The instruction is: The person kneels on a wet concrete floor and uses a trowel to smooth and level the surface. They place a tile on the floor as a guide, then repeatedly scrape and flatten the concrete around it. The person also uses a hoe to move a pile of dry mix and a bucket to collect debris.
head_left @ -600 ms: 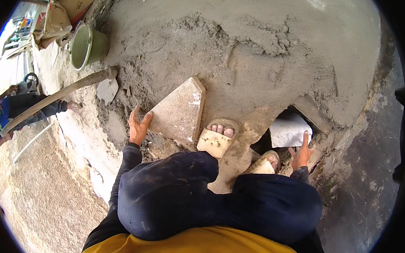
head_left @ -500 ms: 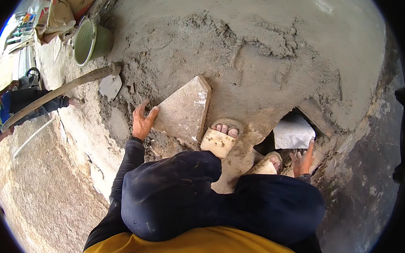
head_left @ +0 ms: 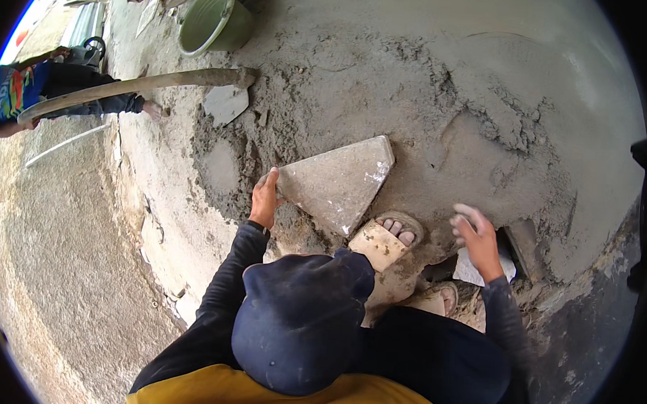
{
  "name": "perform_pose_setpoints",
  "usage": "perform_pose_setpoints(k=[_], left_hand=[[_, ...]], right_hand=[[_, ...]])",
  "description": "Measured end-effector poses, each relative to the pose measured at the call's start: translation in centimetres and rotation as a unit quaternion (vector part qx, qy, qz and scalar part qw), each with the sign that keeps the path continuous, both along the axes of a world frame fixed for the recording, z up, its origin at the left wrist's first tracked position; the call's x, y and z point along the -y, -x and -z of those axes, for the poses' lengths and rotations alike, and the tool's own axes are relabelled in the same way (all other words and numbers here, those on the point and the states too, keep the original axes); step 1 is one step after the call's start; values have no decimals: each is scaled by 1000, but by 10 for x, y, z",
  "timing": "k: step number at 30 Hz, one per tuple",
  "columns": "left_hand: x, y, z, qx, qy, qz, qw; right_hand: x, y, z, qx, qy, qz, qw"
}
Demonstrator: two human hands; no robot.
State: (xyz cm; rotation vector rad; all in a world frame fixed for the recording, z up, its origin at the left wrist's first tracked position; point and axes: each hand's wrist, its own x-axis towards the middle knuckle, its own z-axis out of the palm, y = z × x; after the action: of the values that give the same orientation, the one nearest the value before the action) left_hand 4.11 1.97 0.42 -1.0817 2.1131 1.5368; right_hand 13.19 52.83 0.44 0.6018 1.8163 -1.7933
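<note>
A flat, roughly triangular concrete slab (head_left: 335, 181) lies on the wet mortar ahead of my feet, with white smears near its right corner. My left hand (head_left: 264, 202) grips its left corner, one finger along the edge. To the right, my right hand (head_left: 477, 239) is raised with nothing in it, its fingers bent and apart. Below that hand, a whitish block (head_left: 473, 270) sits in a dark hole, partly covered by my wrist. My sandalled left foot (head_left: 391, 238) is just beside the slab; the right sandal (head_left: 439, 299) is by the hole.
A green bucket (head_left: 217, 22) lies tipped at the upper left. Close to it are a long wooden handle (head_left: 147, 83) and a flat grey fragment (head_left: 226, 105). Another person (head_left: 59, 89) is at the far left. Smooth wet cement (head_left: 565, 61) spreads across the upper right.
My right hand has come away from the whitish block, moving up and inward. My left hand stays at the slab's corner. The whole view has swung, shifting the scene rightward.
</note>
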Motion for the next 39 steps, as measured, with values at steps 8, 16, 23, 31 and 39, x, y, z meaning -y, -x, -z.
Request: perform_pose_setpoints(k=[8, 16, 23, 31, 39], left_hand=[[1, 36, 24, 118, -278, -70, 951], [-43, 24, -62, -29, -103, 78, 991], [-133, 37, -143, -127, -43, 282, 950], [-331, 52, -157, -26, -168, 508, 845], [-483, -45, -19, 147, -351, 471, 795]], right_hand=[[113, 151, -3, 47, 53, -199, 977], [148, 83, 0, 37, 105, 81, 991], [70, 23, -35, -78, 127, 175, 973], [-5, -97, -40, -118, 331, 453, 819], [-65, -227, 10, -156, 237, 697, 659]])
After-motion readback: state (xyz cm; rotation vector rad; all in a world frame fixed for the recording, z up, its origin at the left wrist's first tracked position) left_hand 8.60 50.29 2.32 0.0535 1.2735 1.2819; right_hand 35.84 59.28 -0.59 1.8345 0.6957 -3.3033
